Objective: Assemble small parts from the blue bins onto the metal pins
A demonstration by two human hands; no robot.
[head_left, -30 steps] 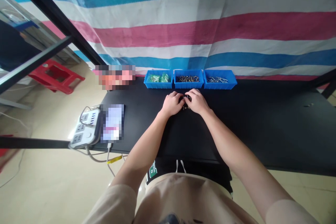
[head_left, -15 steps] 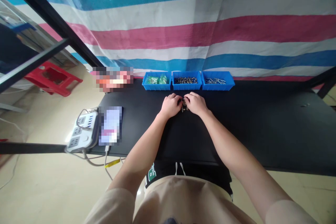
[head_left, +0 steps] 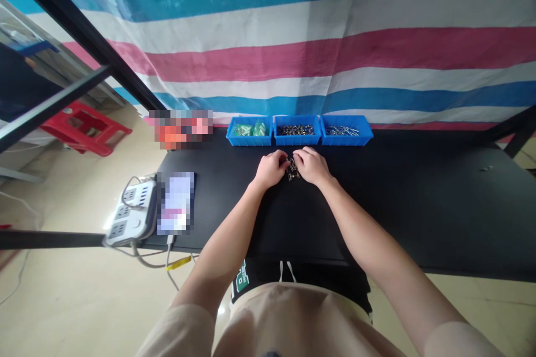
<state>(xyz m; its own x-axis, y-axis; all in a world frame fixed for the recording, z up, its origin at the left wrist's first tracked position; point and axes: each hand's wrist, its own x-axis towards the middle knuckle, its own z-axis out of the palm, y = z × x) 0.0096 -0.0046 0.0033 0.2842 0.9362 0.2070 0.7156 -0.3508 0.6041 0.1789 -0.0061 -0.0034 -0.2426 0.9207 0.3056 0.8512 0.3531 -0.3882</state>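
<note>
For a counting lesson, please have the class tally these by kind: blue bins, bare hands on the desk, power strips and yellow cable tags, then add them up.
Blue bins: 3
Hands: 2
Power strip: 1
Yellow tag: 1
Total: 7
The metal pieces between the hands are too small to count.

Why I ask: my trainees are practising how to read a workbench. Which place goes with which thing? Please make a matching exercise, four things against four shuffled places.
Things
1. power strip
2. red stool
3. green bags
4. loose metal parts

Places
A. in the left of the three blue bins
B. on the floor
C. between the left hand and the right hand
D. at the left end of the black table

Right pairs: 1-D, 2-B, 3-A, 4-C
</note>
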